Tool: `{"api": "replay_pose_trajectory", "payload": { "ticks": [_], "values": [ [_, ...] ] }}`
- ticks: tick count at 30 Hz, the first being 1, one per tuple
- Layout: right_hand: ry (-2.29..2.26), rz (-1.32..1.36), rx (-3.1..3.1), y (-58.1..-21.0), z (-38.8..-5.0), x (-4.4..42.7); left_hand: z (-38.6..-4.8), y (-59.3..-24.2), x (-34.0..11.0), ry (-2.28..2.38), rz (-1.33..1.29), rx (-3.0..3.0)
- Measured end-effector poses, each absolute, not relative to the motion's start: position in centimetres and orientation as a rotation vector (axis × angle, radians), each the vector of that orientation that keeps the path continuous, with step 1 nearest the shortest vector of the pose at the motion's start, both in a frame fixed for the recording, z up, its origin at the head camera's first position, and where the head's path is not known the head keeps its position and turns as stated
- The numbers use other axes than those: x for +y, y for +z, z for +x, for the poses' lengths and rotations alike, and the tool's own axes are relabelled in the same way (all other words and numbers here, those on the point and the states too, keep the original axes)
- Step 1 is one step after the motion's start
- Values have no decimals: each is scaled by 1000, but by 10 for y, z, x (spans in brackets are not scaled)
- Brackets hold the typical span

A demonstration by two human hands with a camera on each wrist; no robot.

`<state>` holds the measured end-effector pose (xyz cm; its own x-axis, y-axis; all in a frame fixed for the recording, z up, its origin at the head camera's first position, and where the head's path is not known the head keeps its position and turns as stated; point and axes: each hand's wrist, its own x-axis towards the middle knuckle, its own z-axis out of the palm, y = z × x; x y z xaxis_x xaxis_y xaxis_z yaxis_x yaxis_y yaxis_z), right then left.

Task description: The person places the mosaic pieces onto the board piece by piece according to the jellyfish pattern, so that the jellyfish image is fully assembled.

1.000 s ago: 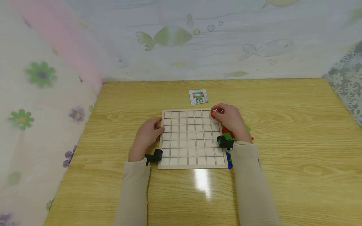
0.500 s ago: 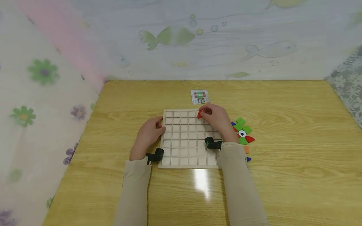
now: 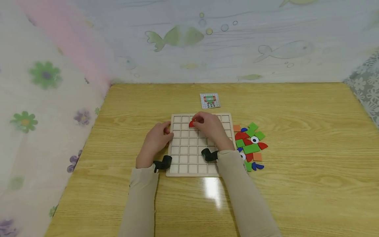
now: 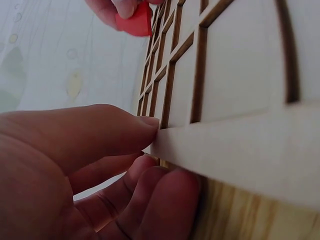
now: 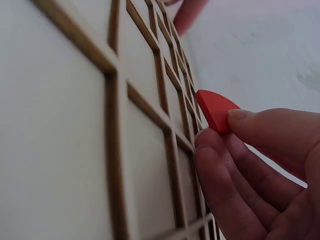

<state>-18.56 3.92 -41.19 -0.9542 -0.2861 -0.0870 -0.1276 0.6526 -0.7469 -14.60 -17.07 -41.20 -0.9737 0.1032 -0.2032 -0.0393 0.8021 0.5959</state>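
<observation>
The wooden grid board (image 3: 184,150) lies flat on the table, its square cells bare where they show. At its left edge my left hand (image 3: 154,140) pinches the rim (image 4: 225,150), thumb on top and fingers curled beside and below. Over the upper part of the board, my right hand (image 3: 209,126) holds a red quarter-circle piece (image 3: 191,124) between thumb and fingers. In the right wrist view the red piece (image 5: 215,110) is tilted, just above the grid; whether it touches the board I cannot tell. My right hand and forearm hide part of the board.
Right of the board lies a loose cluster of flat pieces: green rectangles (image 3: 251,149), red quarter-circles (image 3: 263,145), orange squares (image 3: 257,156), blue pieces (image 3: 260,167) and white eye discs (image 3: 254,140). A picture card (image 3: 210,100) lies behind the board, towards the wall (image 3: 177,65).
My right hand has moved left across the top of the board with the red piece, uncovering the loose pieces on the right. The left hand stays at the left edge.
</observation>
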Motion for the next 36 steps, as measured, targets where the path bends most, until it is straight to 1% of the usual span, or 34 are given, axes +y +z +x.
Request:
{"api": "replay_pose_trajectory", "payload": {
  "ticks": [6, 15, 36],
  "values": [
    [-1161, -346, 2683, -411, -185, 24, -146, -410, -171, 908, 34, 2764],
    [-1044, -387, 2720, -412, -184, 15, -146, -408, -169, 869, 21, 2784],
    [-967, -480, 2756, -414, -184, 12, -148, -412, -169, 890, 26, 2785]
  ]
}}
